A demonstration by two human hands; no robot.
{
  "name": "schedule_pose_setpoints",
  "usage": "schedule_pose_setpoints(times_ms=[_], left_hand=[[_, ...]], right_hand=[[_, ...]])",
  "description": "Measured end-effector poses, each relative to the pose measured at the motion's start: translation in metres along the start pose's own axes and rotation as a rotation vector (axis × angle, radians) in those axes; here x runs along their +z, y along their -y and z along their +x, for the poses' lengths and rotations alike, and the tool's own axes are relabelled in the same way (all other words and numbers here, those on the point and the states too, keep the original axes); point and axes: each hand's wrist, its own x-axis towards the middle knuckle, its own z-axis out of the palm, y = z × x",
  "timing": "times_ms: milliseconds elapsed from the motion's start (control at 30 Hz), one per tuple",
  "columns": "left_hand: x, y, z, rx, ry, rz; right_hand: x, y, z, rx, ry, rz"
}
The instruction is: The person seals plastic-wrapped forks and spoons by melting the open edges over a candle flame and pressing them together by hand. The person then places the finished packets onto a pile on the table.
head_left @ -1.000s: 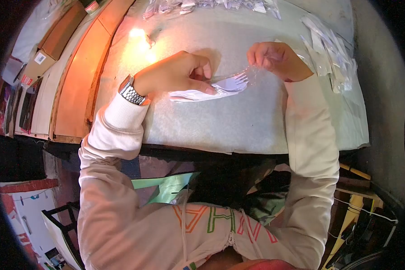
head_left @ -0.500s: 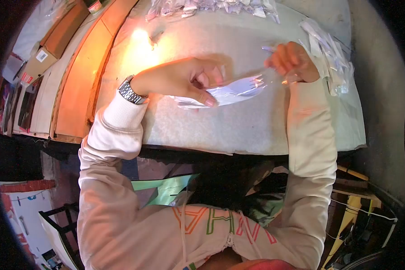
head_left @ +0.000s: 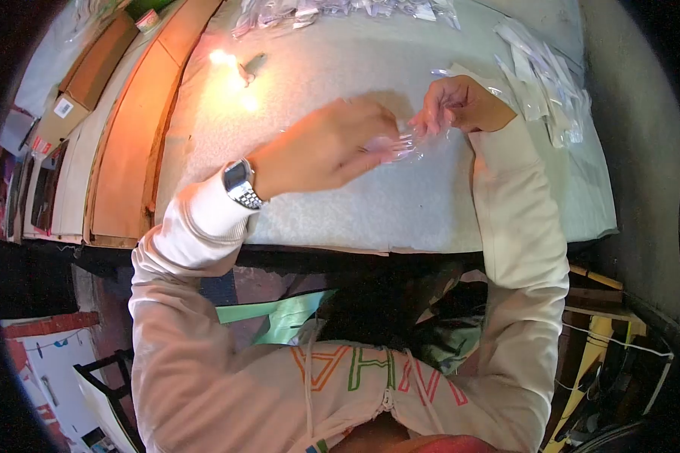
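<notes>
My left hand (head_left: 329, 147), with a silver watch (head_left: 239, 183) at the wrist, is closed around a fork in a clear plastic wrapper (head_left: 406, 146). Most of the fork is hidden by that hand; its tines show past the thumb. My right hand (head_left: 461, 106) pinches the wrapper's end just beyond the tines. Both hands are close together above the middle of the pale-covered table (head_left: 332, 219). Behind my right hand lies a clear packet (head_left: 483, 81) on the table.
A small flame (head_left: 223, 57) burns on the table at the left. Wrapped cutlery is heaped along the far edge (head_left: 347, 9), with another pile (head_left: 548, 87) at the right. Wooden boards (head_left: 140, 128) and a cardboard box (head_left: 72, 102) stand left. A wall (head_left: 635, 151) bounds the right.
My left hand has turned over the fork, covering most of it. My right hand has moved left and in toward it, bringing the two hands together at the wrapper's end.
</notes>
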Motion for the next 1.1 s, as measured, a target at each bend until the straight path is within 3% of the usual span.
schedule_pose_setpoints(times_ms=[67,200,300,400,500,600,700,800,900,1000,1100], left_hand=[[0.013,-0.004,0.001,0.085,0.019,0.059],[0.026,-0.001,-0.003,0.052,0.168,0.072],[0.026,-0.004,-0.003,0.016,0.19,0.149],[0.027,-0.003,-0.003,0.012,0.223,0.172],[0.022,-0.002,-0.004,-0.005,0.268,0.232],[0.016,-0.007,0.001,0.003,0.23,0.415],[0.01,-0.014,0.0,-0.062,0.203,0.379],[0.012,-0.01,-0.003,-0.162,0.101,0.224],[0.02,-0.012,-0.005,-0.194,-0.035,0.005],[0.026,-0.018,-0.004,-0.041,-0.16,0.063],[0.027,-0.03,-0.007,-0.274,-0.133,-0.08]], right_hand=[[-0.007,-0.003,-0.003,-0.032,0.054,0.028],[-0.016,-0.008,-0.01,-0.205,0.081,0.105],[-0.02,-0.011,-0.021,-0.226,-0.048,0.134],[-0.032,-0.01,-0.02,-0.392,0.019,0.299],[-0.018,0.009,-0.034,-0.171,-0.318,0.282],[-0.007,0.027,-0.036,0.173,-0.428,-0.007],[-0.001,0.016,-0.038,0.122,-0.264,-0.42],[0.059,0.023,-0.053,0.073,-0.379,-0.756],[0.099,0.008,-0.05,-0.172,-0.553,-0.879],[0.118,-0.009,-0.056,-0.249,-0.583,-1.135],[0.143,-0.006,-0.056,-0.273,-0.617,-1.156]])
